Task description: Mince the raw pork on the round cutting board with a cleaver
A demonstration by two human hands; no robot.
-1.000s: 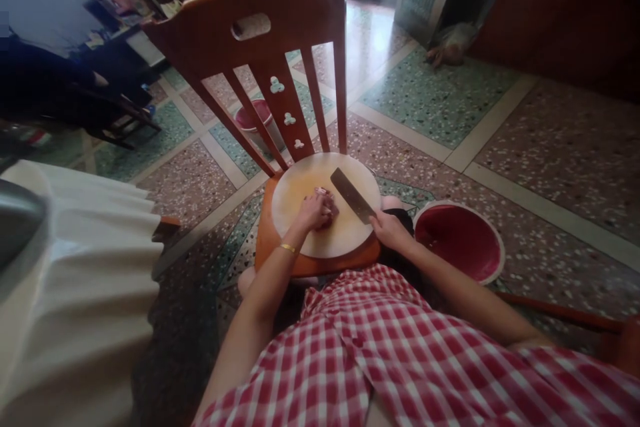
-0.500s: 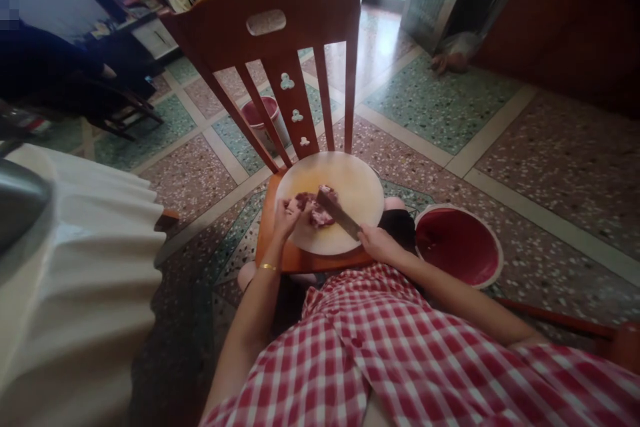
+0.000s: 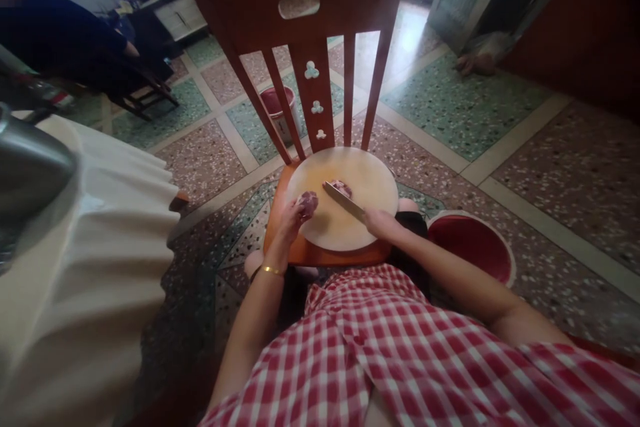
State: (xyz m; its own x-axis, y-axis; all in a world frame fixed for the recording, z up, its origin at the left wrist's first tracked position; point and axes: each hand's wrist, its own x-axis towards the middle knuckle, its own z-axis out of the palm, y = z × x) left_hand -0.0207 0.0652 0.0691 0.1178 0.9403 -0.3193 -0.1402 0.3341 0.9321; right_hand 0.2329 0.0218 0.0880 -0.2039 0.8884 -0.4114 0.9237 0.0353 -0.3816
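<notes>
A round pale cutting board (image 3: 350, 227) lies on the seat of a wooden chair (image 3: 320, 7). My left hand (image 3: 293, 217) is closed on a piece of raw meat (image 3: 307, 199) at the board's left edge. My right hand (image 3: 379, 221) grips a cleaver (image 3: 343, 199) by its handle, the blade lying low across the board. A second piece of meat (image 3: 343, 185) sits on the board just behind the blade.
A red basin (image 3: 473, 247) stands on the terrazzo floor right of the chair. A small red bucket (image 3: 280, 110) is behind the chair back. A white draped cloth (image 3: 85, 267) and a metal object (image 3: 25, 167) are at left. A person in dark clothes (image 3: 60, 33) sits at far left.
The cleaver came down from raised to lying low on the board. My left hand pulled one piece of meat to the left, away from the other piece.
</notes>
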